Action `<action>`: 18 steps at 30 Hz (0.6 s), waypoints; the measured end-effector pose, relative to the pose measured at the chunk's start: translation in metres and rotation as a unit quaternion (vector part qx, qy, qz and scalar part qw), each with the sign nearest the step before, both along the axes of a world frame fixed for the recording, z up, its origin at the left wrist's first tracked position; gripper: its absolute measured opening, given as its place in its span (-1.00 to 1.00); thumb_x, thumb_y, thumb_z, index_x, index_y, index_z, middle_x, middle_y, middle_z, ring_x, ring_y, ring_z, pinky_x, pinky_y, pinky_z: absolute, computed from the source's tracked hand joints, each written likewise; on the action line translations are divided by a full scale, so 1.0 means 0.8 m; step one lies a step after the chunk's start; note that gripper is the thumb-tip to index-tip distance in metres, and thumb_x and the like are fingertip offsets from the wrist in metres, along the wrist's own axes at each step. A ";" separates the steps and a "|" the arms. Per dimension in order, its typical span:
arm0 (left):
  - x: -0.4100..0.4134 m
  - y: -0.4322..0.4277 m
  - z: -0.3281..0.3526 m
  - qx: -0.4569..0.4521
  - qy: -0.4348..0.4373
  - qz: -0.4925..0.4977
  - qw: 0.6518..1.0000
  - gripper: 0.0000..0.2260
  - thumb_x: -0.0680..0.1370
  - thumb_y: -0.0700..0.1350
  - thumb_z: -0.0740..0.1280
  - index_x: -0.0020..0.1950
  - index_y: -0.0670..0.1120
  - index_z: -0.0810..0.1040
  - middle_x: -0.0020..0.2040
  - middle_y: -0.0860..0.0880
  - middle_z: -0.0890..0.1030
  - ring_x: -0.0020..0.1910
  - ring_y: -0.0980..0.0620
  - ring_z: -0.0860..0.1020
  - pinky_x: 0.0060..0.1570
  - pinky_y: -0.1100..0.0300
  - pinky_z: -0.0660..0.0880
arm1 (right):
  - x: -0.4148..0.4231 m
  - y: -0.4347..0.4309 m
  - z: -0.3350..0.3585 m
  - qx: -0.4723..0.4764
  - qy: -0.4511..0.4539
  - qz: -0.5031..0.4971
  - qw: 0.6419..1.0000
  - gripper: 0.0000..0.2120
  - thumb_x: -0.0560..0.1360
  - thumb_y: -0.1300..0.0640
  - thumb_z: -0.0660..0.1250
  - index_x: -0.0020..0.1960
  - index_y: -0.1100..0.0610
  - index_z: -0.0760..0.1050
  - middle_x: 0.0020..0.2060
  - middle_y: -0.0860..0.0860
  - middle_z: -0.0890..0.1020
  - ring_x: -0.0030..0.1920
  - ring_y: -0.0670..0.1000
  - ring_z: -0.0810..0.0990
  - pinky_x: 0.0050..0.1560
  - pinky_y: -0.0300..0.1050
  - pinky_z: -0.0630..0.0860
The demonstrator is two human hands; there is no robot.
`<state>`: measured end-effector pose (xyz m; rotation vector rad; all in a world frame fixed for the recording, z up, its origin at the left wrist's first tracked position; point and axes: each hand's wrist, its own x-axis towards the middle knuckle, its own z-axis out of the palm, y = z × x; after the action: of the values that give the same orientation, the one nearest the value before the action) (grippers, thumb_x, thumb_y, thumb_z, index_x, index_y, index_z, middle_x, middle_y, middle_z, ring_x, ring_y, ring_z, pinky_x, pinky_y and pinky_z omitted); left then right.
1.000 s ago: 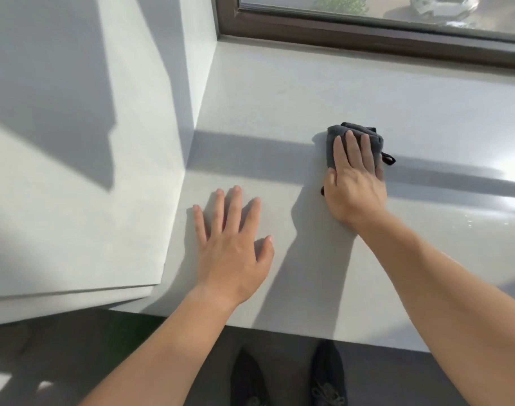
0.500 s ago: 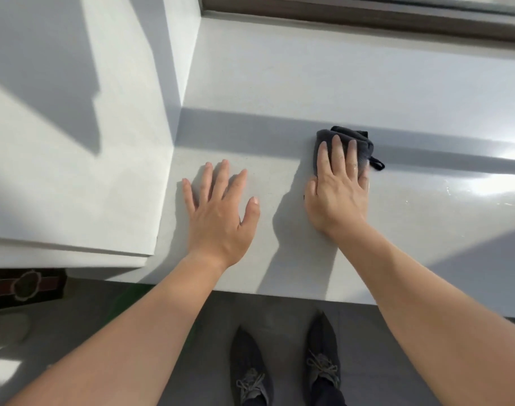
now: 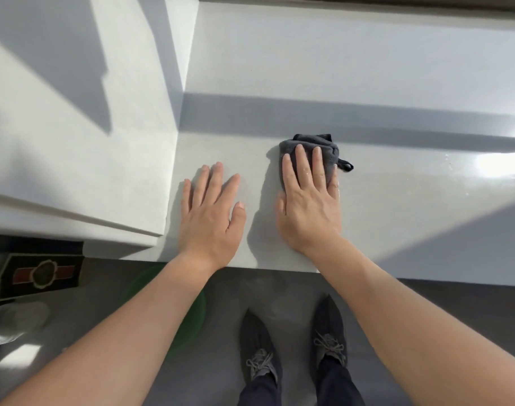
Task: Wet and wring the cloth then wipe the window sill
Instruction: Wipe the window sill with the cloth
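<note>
Since the right hand (image 3: 309,206) has drawn the cloth (image 3: 309,149) leftward and nearer the front edge over the last second, the gap to the left hand (image 3: 209,212) has narrowed. The two now lie just beside each other on the window sill (image 3: 352,63). The right hand lies flat, fingers straight and together, pressing the bunched dark cloth down rather than gripping it. Only the far part of the cloth and its little loop (image 3: 346,165) peek out past the fingertips. The left hand is spread palm-down on the bare sill, holding nothing, and has hardly shifted; I'd say it is bracing. To the right of the cloth the sill shines with a wet patch (image 3: 461,171), so that stretch looks already wiped. My reading is that the stroke is working toward the wall corner (image 3: 178,124), and the strip under the left hand is not yet done.
</note>
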<state>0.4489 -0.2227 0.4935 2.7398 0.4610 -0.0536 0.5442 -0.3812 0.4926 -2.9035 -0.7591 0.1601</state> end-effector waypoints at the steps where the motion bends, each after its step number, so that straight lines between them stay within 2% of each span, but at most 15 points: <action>1: 0.002 0.003 0.000 -0.007 -0.009 0.006 1.000 -0.43 0.60 0.11 -0.17 0.60 0.03 0.16 0.64 -0.02 0.01 0.61 0.02 -0.15 0.55 -0.09 -0.23 | -0.011 0.011 -0.003 0.004 0.000 0.059 0.998 -0.36 0.59 -0.01 0.06 0.64 0.09 0.06 0.64 0.06 0.05 0.63 0.15 -0.11 0.58 0.26 -0.07; 3: 0.006 0.008 0.000 -0.014 -0.020 0.009 1.000 -0.44 0.61 0.10 -0.17 0.59 0.02 0.20 0.64 -0.03 0.04 0.61 0.02 -0.12 0.55 -0.09 -0.21 | -0.020 0.005 -0.002 0.001 0.006 0.139 0.990 -0.39 0.59 0.00 0.07 0.63 0.08 0.11 0.63 0.04 0.09 0.64 0.12 -0.07 0.58 0.23 -0.01; 5: 0.007 0.010 -0.001 -0.004 -0.011 0.003 1.000 -0.44 0.61 0.09 -0.17 0.59 0.01 0.18 0.64 -0.03 0.02 0.61 0.02 -0.14 0.55 -0.10 -0.21 | -0.014 -0.025 -0.003 -0.006 0.001 0.145 0.989 -0.39 0.58 0.00 0.06 0.62 0.07 0.13 0.63 0.02 0.11 0.64 0.09 -0.05 0.58 0.21 0.02; 8: 0.007 0.011 -0.002 0.012 0.017 -0.004 1.000 -0.43 0.61 0.12 -0.20 0.62 0.01 0.09 0.64 -0.02 -0.07 0.60 0.02 -0.21 0.54 -0.10 -0.27 | -0.014 -0.060 -0.001 -0.022 0.022 0.021 0.999 -0.34 0.56 -0.03 -0.03 0.64 0.05 0.04 0.65 0.01 0.02 0.64 0.08 -0.12 0.60 0.19 -0.07; 10: 0.009 0.012 -0.002 0.021 0.027 -0.005 0.999 -0.42 0.61 0.14 -0.20 0.61 0.01 0.06 0.64 -0.03 -0.10 0.60 0.01 -0.23 0.53 -0.10 -0.29 | -0.034 -0.046 -0.001 -0.025 0.008 -0.031 0.999 -0.32 0.55 -0.03 -0.02 0.65 0.07 0.00 0.65 0.04 -0.01 0.63 0.12 -0.15 0.59 0.22 -0.11; 15: 0.018 0.014 -0.005 -0.010 0.010 0.022 1.000 -0.41 0.60 0.17 -0.17 0.57 -0.01 0.19 0.64 -0.07 0.02 0.61 -0.03 -0.13 0.52 -0.18 -0.25 | -0.075 -0.006 -0.007 0.014 0.019 0.118 0.993 -0.35 0.57 -0.01 0.10 0.63 0.09 0.11 0.64 0.05 0.08 0.64 0.12 -0.09 0.57 0.26 0.01; 18: 0.024 0.005 -0.004 -0.009 -0.021 0.025 0.999 -0.44 0.60 0.15 -0.11 0.53 -0.05 0.24 0.62 -0.12 0.10 0.60 -0.08 -0.06 0.52 -0.18 -0.24 | -0.064 -0.056 -0.011 0.026 0.004 0.135 0.990 -0.41 0.59 0.04 0.13 0.61 0.07 0.20 0.62 0.02 0.16 0.63 0.09 0.00 0.56 0.22 0.07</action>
<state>0.4684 -0.2188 0.4905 2.7046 0.5143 0.0112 0.4932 -0.4261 0.4834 -2.7374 -1.1361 0.1774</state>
